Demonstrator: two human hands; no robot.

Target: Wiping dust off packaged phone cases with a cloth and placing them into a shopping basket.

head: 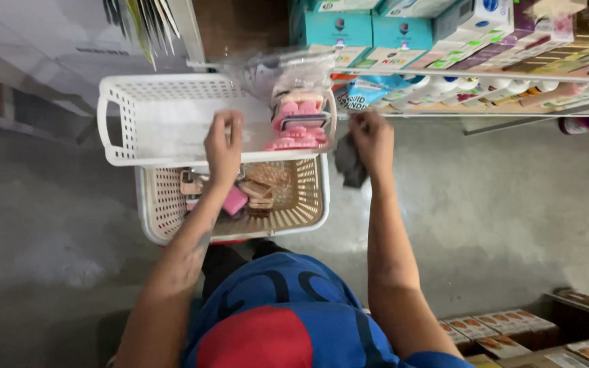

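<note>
Teal cartons (339,28) stood on the shelf's top tier; flat orange-printed boxes (506,326) lay at lower right.

Grey, worn concrete floor (499,204) throughout, dull and unevenly lit. Far right, a metal shelf rack (485,76) crowded with teal boxes (339,28) and white bottles (444,85). Near right, low wooden shelving (567,320) with flat packets; far left, a pale panel (42,41).

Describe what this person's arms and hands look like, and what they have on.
Both arms are bare to the upper arm. The left hand shows no glove or ring; its forearm carries a dark tattoo. The right hand is bare too. Short blue sleeves, shirt blue and red.
</note>
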